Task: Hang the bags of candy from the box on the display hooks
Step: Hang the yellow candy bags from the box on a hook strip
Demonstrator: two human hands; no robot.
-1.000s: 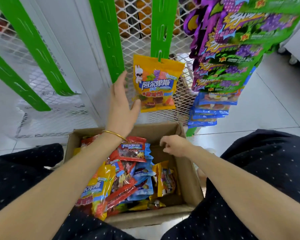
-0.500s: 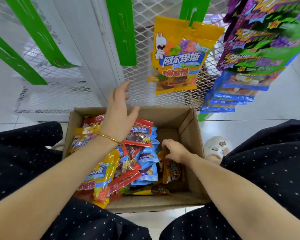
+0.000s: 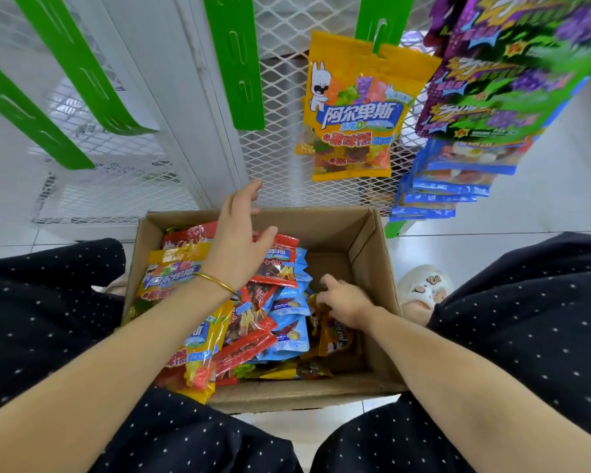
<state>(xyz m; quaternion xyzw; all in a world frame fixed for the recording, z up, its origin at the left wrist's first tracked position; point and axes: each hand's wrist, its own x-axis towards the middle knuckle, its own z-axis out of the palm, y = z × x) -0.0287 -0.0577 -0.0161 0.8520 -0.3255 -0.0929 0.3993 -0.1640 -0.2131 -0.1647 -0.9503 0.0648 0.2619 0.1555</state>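
Observation:
A cardboard box (image 3: 372, 254) sits on the floor between my knees, filled with several red, yellow and blue candy bags (image 3: 273, 322). A yellow candy bag (image 3: 352, 107) hangs from a green hook strip (image 3: 379, 18) above the box. My left hand (image 3: 239, 240) hovers open over the red bags at the box's back left, holding nothing. My right hand (image 3: 345, 298) reaches down into the box's right side, fingers curled on a yellow-brown bag (image 3: 335, 336); whether it is gripped is unclear.
Empty green hook strips (image 3: 234, 63) hang against a white wire mesh panel (image 3: 287, 186). At the right hang stacks of purple-green bags (image 3: 498, 73) and blue bags (image 3: 454, 179). A white slipper (image 3: 423, 285) lies right of the box. My dotted dark trousers flank it.
My left hand came down from beside the hanging yellow bag to just above the box. My right hand went deeper into the box onto the yellow-brown bag. The view tilted down.

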